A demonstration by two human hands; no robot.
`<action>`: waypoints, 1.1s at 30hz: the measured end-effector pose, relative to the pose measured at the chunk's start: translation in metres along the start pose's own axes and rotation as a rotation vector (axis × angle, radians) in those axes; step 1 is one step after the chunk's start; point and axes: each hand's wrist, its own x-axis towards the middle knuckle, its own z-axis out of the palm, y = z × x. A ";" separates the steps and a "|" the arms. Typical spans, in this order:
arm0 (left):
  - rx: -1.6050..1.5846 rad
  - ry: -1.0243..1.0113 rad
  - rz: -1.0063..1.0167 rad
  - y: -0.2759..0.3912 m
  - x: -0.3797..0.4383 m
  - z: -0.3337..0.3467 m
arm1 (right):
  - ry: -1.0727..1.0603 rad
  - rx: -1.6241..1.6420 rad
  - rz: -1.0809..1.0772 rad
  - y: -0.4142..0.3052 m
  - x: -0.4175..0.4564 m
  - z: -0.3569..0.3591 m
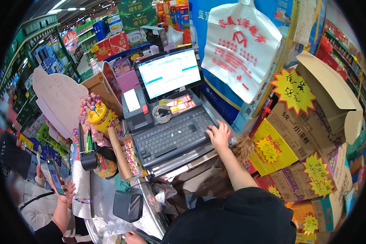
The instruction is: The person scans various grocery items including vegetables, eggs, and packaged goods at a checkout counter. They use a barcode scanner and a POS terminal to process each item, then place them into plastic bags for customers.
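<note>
My right hand (220, 134) rests with spread fingers on the right end of a black keyboard (174, 137), near the number keys, and holds nothing. A lit monitor (170, 73) stands behind the keyboard, with a receipt printer (137, 106) at its left. Between them and the keys sits a round clear container (161, 113) with small dark items. Low in the picture, my left hand (134, 237) is partly cut off by the edge, beside a clear plastic bag (117, 228) on the metal counter (103, 189); whether it grips the bag is unclear. A black box-shaped device (127, 206) stands just above.
At the left, another person's hand holds a smartphone (55, 177) over the counter's edge. Lollipops in a yellow holder (98, 114), a cardboard tube (119, 152) and a candy jar (106, 163) crowd the counter. Cartons (305, 128) are stacked at the right; a white plastic bag (241, 45) hangs above.
</note>
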 end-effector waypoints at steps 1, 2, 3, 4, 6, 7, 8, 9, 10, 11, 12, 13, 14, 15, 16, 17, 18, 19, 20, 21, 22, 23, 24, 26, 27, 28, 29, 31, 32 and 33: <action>0.002 0.000 -0.001 0.000 0.000 -0.001 | -0.001 -0.001 -0.011 0.002 0.001 -0.001; 0.004 0.000 -0.001 0.000 0.000 -0.001 | 0.030 0.001 0.002 0.003 0.001 -0.002; 0.003 -0.001 -0.003 -0.001 0.000 0.000 | 0.061 0.006 0.014 0.003 0.000 -0.004; 0.001 -0.002 -0.004 -0.002 0.000 0.002 | 0.091 0.010 0.025 0.003 -0.001 -0.005; 0.001 -0.003 -0.002 -0.004 0.001 0.003 | 0.031 -0.027 0.041 0.009 -0.010 0.000; 0.003 -0.004 0.002 -0.004 0.002 0.004 | 0.002 -0.045 0.050 0.012 -0.014 0.001; 0.005 -0.005 0.007 -0.005 0.003 0.004 | 0.010 -0.049 0.011 0.017 -0.016 0.001; 0.007 0.011 0.019 -0.007 0.003 0.006 | 0.014 0.005 0.037 0.016 -0.015 -0.001; 0.009 0.027 0.032 -0.009 0.003 0.010 | 0.018 0.059 0.064 0.016 -0.012 -0.003; 0.012 0.042 0.046 -0.010 0.004 0.010 | 0.023 0.112 0.092 0.015 -0.010 -0.004; 0.002 0.059 0.066 -0.006 0.004 0.007 | 0.036 0.080 0.110 0.015 -0.009 -0.008; 0.006 0.065 0.078 -0.005 0.006 0.006 | 0.024 0.106 0.155 0.022 -0.010 -0.008; 0.004 0.069 0.056 -0.006 0.003 0.005 | -0.011 0.121 0.209 0.019 -0.008 -0.006; 0.000 0.077 0.044 -0.012 0.002 0.002 | -0.048 0.136 0.264 0.017 -0.006 -0.004; -0.002 0.085 0.030 -0.022 0.002 -0.004 | -0.127 0.170 0.330 0.023 -0.007 0.004; -0.011 0.083 0.063 -0.012 0.009 -0.003 | -0.037 0.117 0.346 0.043 -0.015 0.011; -0.020 0.084 0.086 -0.006 0.014 -0.001 | -0.254 0.069 0.507 0.050 -0.016 0.003; -0.022 0.095 0.089 -0.005 0.014 -0.003 | -0.482 0.036 0.652 0.048 -0.014 -0.004; -0.024 0.105 0.091 -0.004 0.014 -0.005 | -0.569 0.012 0.569 0.061 -0.025 0.005; -0.033 0.111 0.104 -0.001 0.016 -0.003 | -0.647 -0.019 0.492 0.084 -0.048 0.017; -0.040 0.118 0.111 -0.001 0.017 -0.002 | -0.725 -0.049 0.409 0.095 -0.064 0.026; -0.047 0.126 0.110 -0.004 0.016 0.000 | -0.661 -0.042 0.438 0.092 -0.068 0.028; -0.051 0.139 0.088 -0.009 0.011 0.000 | -0.604 -0.025 0.447 0.082 -0.067 0.030; -0.054 0.151 0.047 -0.012 0.003 -0.004 | -0.469 0.020 0.440 0.065 -0.072 0.029; -0.044 0.169 0.062 -0.009 -0.003 -0.001 | -0.381 0.065 0.458 0.065 -0.084 0.024; -0.029 0.189 0.039 -0.037 0.000 0.048 | -0.310 0.121 0.446 0.058 -0.095 0.028; -0.028 0.206 -0.002 -0.028 -0.005 0.043 | -0.250 0.145 0.392 0.058 -0.106 0.038; -0.011 0.217 -0.022 -0.008 0.011 0.044 | -0.435 0.106 0.380 0.074 -0.139 0.036; -0.022 0.233 -0.013 -0.012 0.008 0.042 | -0.586 0.044 0.404 0.047 -0.139 0.025; -0.043 0.249 0.008 -0.014 0.007 0.043 | -0.653 0.105 0.361 0.044 -0.153 0.033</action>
